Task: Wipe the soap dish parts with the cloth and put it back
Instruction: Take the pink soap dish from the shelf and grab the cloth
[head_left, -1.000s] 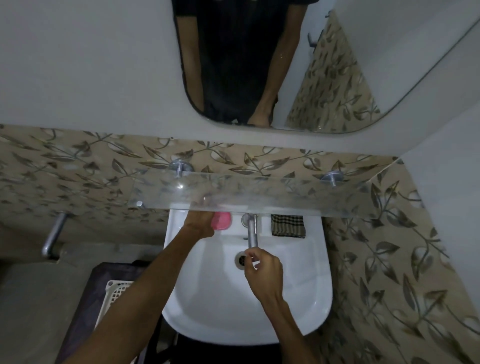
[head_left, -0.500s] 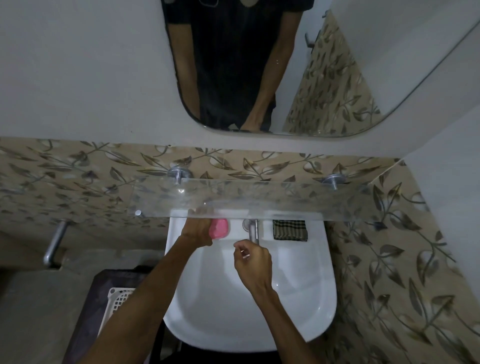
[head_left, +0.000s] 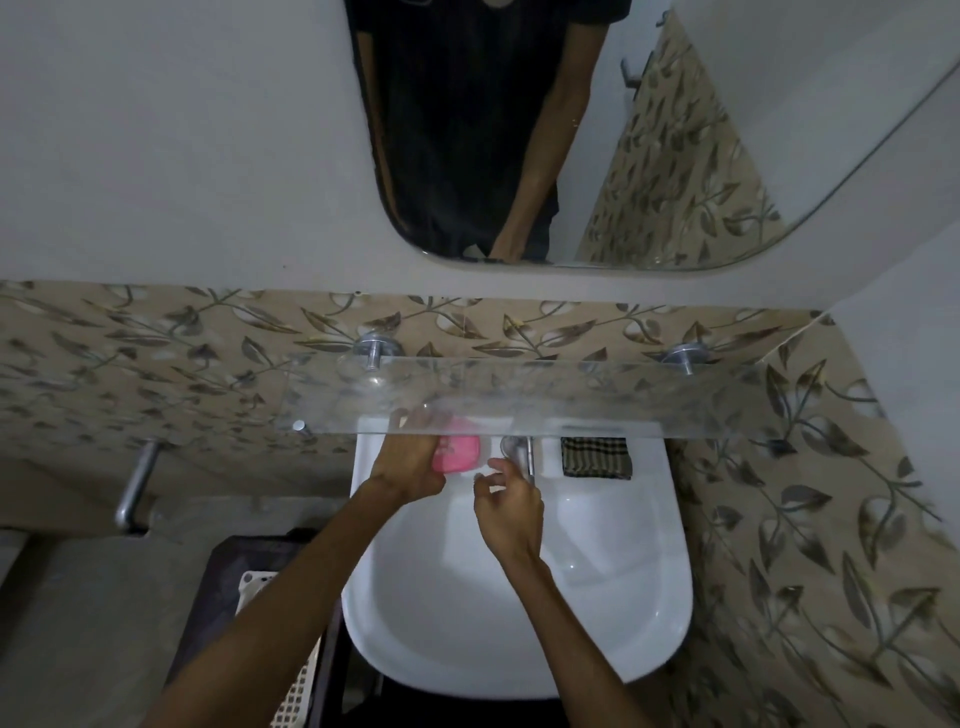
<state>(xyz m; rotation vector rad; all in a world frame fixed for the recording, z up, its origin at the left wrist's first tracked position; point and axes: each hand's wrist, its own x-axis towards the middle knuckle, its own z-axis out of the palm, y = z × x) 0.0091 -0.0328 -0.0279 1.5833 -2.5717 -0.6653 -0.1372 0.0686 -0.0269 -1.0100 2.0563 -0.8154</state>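
The pink soap dish sits at the back left rim of the white sink, partly under the glass shelf. My left hand is closed around its left side. A short way to its right, my right hand hovers with fingers curled and apart, holding nothing I can make out. The folded checked cloth lies on the sink's back rim, right of the tap.
A frosted glass shelf juts out over the back of the sink. Above it hangs a mirror. A white basket on a dark stand sits lower left. Leaf-patterned tiled walls close in at the back and right.
My right hand has left the tap spout and moved up and left towards the soap dish. My left hand has stayed on the dish.
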